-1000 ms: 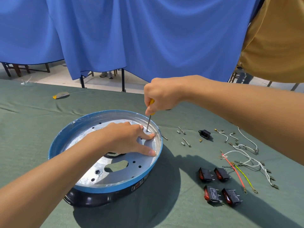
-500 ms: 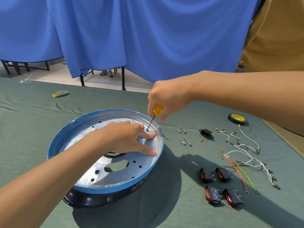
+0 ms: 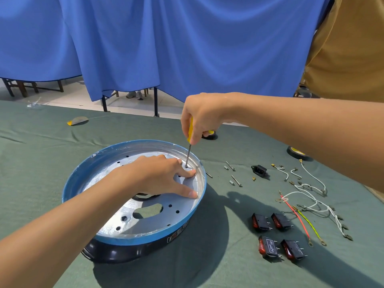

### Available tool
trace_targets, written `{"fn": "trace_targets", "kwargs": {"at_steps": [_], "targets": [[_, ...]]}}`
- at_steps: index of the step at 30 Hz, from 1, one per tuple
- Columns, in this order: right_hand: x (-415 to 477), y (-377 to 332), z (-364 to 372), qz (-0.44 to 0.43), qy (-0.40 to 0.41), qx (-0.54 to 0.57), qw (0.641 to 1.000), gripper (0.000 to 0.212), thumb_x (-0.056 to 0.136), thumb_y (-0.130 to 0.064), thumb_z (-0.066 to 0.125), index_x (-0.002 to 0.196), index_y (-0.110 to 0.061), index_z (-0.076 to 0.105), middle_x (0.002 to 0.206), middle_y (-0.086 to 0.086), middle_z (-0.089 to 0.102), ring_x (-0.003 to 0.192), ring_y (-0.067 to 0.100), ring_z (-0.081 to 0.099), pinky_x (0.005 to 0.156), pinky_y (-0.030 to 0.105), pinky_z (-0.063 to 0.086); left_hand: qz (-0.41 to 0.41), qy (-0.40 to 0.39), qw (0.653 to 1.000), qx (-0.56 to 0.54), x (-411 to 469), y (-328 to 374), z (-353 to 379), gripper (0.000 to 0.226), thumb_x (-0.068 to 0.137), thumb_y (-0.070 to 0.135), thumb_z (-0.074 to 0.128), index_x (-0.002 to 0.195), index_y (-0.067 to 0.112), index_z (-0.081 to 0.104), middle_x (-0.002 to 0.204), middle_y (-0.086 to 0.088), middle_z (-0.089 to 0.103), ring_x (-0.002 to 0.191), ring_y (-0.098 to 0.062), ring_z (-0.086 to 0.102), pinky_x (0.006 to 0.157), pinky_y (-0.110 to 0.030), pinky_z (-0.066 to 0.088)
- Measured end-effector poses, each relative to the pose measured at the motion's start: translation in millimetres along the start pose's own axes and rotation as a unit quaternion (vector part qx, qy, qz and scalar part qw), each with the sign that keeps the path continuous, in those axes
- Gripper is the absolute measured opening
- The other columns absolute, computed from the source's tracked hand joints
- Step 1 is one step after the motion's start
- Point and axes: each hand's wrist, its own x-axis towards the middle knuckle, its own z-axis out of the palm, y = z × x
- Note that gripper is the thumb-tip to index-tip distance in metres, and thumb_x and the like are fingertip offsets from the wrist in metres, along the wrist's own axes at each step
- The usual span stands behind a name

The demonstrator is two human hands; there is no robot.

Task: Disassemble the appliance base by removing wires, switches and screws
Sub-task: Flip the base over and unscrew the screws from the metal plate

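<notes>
Scrap (image 3: 78, 120), yellow and grey, lies far left on the green table cloth (image 3: 31, 163). Blue curtain (image 3: 187, 48) hangs behind the table's far edge.

Appliance base (image 3: 69, 185) sits left of centre on the cloth: round, blue rim, black underside, and a silver perforated plate inside with a large cut-out toward the near side.

Left hand (image 3: 158, 177) lies palm down on the plate. Its fingers are straight and spread, pressing the metal and holding nothing. One fingertip is just beside the screwdriver tip.

Screwdriver (image 3: 188, 155) stands near upright, tilted slightly, with its tip in a hole by the far right rim of the plate. Whether a screw sits under the tip cannot be told.

Right hand (image 3: 199, 117) is above it, fingers curled round the yellow handle.

Right of the base, loose screws (image 3: 235, 180) lie on the cloth, apart from the rim, with a black socket (image 3: 259, 170) beyond them. Nearer the camera are four rocker switches (image 3: 259, 222), black with red faces, set two by two.

Further right is a tangle of white wires (image 3: 307, 192), with a red wire (image 3: 295, 215) and a yellow-green wire (image 3: 309, 225) alongside, all off the base.

Tape roll (image 3: 297, 152) shows at the lower edge of the right forearm. Person (image 3: 349, 48) in a tan shirt is at the top right.
</notes>
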Motion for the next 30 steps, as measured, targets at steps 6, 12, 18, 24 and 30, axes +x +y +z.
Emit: {"fn": "trace_targets", "kwargs": {"at_steps": [6, 12, 18, 24, 30], "targets": [[6.9, 4.3, 6.0, 0.051, 0.055, -0.002, 0.997, 0.055, 0.097, -0.049, 0.051, 0.057, -0.012, 0.047, 0.042, -0.002, 0.043, 0.042, 0.019, 0.039, 0.045, 0.023, 0.033, -0.003, -0.006, 1.0, -0.001, -1.6, 1.0, -0.9, 0.083, 0.065, 0.091, 0.036, 0.141, 0.059, 0.03, 0.153, 0.016, 0.032, 0.136, -0.02, 0.032, 0.099, -0.043, 0.032], [5.3, 1.6, 2.6, 0.022, 0.023, 0.016, 0.999, 0.025, 0.086, -0.038, 0.069, 0.093, -0.014, 0.066, 0.077, 0.005, 0.06, 0.063, 0.022, 0.05, 0.052, 0.025, 0.038, -0.005, -0.006, 1.0, -0.001, -1.9, 1.2, -1.2, 0.079, 0.067, 0.09, 0.039, 0.14, 0.06, 0.03, 0.154, 0.017, 0.028, 0.138, -0.019, 0.029, 0.098, -0.042, 0.03], [8.7, 4.9, 12.4, 0.037, 0.097, 0.019, 0.994, 0.036, 0.093, -0.031, 0.057, 0.067, -0.006, 0.055, 0.06, 0.003, 0.042, 0.059, 0.023, 0.037, 0.048, 0.027, 0.027, -0.004, -0.008, 1.0, 0.001, -0.9, 0.4, -2.1, 0.088, 0.06, 0.093, 0.033, 0.14, 0.059, 0.03, 0.156, 0.016, 0.027, 0.139, -0.021, 0.029, 0.102, -0.044, 0.031], [7.2, 11.3, 15.7, 0.066, 0.116, 0.033, 0.991, 0.051, 0.091, -0.05, 0.055, 0.06, -0.011, 0.051, 0.055, 0.002, 0.042, 0.057, 0.021, 0.039, 0.05, 0.028, 0.03, -0.003, -0.009, 1.0, 0.004, -0.5, 0.6, -1.4, 0.087, 0.06, 0.093, 0.033, 0.14, 0.059, 0.03, 0.155, 0.016, 0.028, 0.138, -0.021, 0.03, 0.1, -0.043, 0.032], [3.7, 12.8, 13.0, 0.04, 0.083, 0.063, 0.994, 0.015, 0.088, -0.034, 0.062, 0.088, -0.019, 0.066, 0.071, 0.001, 0.055, 0.061, 0.021, 0.048, 0.05, 0.024, 0.037, -0.003, -0.007, 1.0, 0.001, -1.0, 0.8, -1.3, 0.087, 0.061, 0.093, 0.033, 0.14, 0.059, 0.031, 0.153, 0.016, 0.032, 0.136, -0.021, 0.033, 0.099, -0.043, 0.033]]}}
